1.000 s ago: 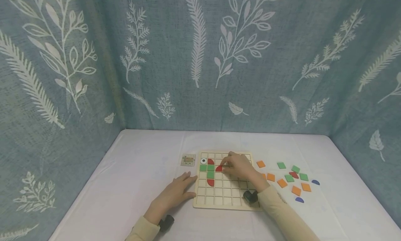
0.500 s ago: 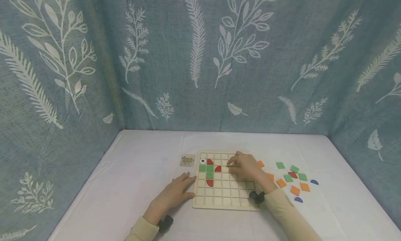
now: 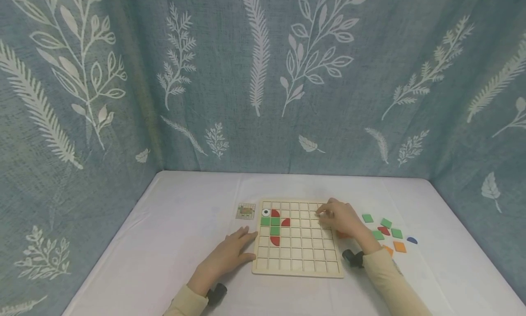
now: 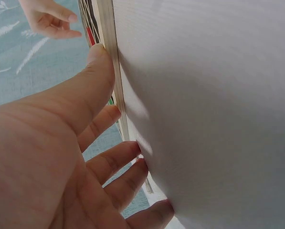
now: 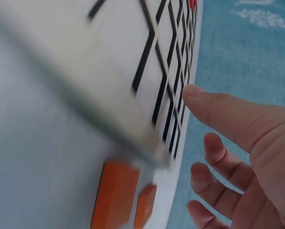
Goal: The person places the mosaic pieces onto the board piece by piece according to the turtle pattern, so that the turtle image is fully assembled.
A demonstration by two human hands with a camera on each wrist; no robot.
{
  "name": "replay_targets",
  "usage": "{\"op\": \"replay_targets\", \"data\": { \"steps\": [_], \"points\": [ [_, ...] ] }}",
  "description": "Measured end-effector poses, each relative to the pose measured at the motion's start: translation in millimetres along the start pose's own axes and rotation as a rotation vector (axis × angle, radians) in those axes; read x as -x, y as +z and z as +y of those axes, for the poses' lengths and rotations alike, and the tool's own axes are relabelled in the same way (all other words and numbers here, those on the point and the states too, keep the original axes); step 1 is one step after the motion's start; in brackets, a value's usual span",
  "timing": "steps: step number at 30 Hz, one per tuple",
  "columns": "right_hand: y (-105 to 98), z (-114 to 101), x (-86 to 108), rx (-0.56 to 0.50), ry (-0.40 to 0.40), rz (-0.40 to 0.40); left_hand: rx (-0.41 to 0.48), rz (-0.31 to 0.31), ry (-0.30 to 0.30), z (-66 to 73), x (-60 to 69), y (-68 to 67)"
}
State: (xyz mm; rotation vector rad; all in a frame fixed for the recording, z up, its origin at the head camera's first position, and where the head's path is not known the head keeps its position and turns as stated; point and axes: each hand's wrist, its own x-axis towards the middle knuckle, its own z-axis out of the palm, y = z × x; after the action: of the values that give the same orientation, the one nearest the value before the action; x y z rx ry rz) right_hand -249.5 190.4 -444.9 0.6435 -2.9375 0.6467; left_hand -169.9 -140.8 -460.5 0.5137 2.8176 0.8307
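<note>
While you work low in the frame, your left hand (image 3: 229, 252) rests along the left edge of the wooden grid board (image 3: 297, 265), thumb and fingertips against it, fingers stretched out and grasping nothing. The board fills the lower centre, lying flat on the white tablecloth (image 3: 135, 265). Over to its right side: your right hand (image 3: 344, 219) hovers there, fingers loosely bent, released, with no piece showing between them; whether the thumb touches the board, you cannot tell.

On the board's upper left sit three green squares (image 3: 275, 231), three red quarter-circles (image 3: 285, 222) and, at top, a white eye tile (image 3: 265, 212). Right of your wrist lie loose orange squares (image 3: 400, 246), a blue half-circle (image 3: 412, 240), more green squares and a red piece (image 3: 384, 231). Just beyond the board's upper-left side, a small pattern card (image 3: 245, 211); across the back, a blue-grey leaf-print curtain (image 3: 263, 138).
</note>
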Motion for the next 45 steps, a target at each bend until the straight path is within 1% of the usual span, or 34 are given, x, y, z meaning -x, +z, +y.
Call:
{"op": "replay_targets", "data": {
  "steps": [4, 7, 13, 19, 21, 24, 26, 30, 33, 35, 38, 42, 45],
  "points": [
    [-3.3, 12.8, 4.5, 0.016, 0.034, 0.024, -0.009, 0.006, 0.003, -0.3, -0.1, -0.1],
    [-5.5, 22.3, 8.2, 0.017, 0.084, 0.029, -0.011, 0.007, 0.003, -0.6, -0.5, -0.1],
    [-13.0, 33.6, 13.7, 0.021, 0.164, -0.006, -0.011, 0.003, 0.009, -0.6, -0.7, -0.5],
    [-17.9, 39.3, 16.6, 0.009, 0.26, -0.04, 0.007, -0.005, -0.001, -0.5, 0.1, -1.3],
    [-18.3, 40.0, 17.3, 0.012, 0.274, -0.05, 0.007, -0.007, -0.003, -1.2, 0.0, -1.1],
    [-18.2, 40.1, 18.3, 0.029, 0.276, -0.056, 0.007, -0.009, -0.002, -2.0, -0.3, -0.9],
    [-18.1, 39.9, 18.9, 0.045, 0.258, -0.052, 0.002, -0.008, -0.001, -2.2, -0.5, -0.7],
    [-17.4, 39.2, 20.4, 0.059, 0.266, -0.047, -0.001, -0.003, -0.001, -1.4, -0.6, -0.5],
    [-18.1, 38.6, 22.0, 0.065, 0.294, -0.052, 0.009, -0.001, -0.003, 0.1, 0.0, -1.0],
    [-19.3, 38.2, 23.0, 0.074, 0.296, -0.052, 0.013, 0.001, -0.001, 1.1, 0.5, -1.4],
    [-21.6, 36.5, 24.5, 0.084, 0.282, -0.043, 0.015, 0.0, -0.001, 2.4, 1.2, -2.2],
    [-25.5, 32.4, 25.7, 0.088, 0.231, -0.021, 0.011, -0.002, -0.005, 2.7, 1.0, -2.3],
    [-27.3, 27.4, 25.9, 0.073, 0.207, -0.009, 0.013, -0.003, -0.005, 2.9, 0.7, -2.6]
  ]
}}
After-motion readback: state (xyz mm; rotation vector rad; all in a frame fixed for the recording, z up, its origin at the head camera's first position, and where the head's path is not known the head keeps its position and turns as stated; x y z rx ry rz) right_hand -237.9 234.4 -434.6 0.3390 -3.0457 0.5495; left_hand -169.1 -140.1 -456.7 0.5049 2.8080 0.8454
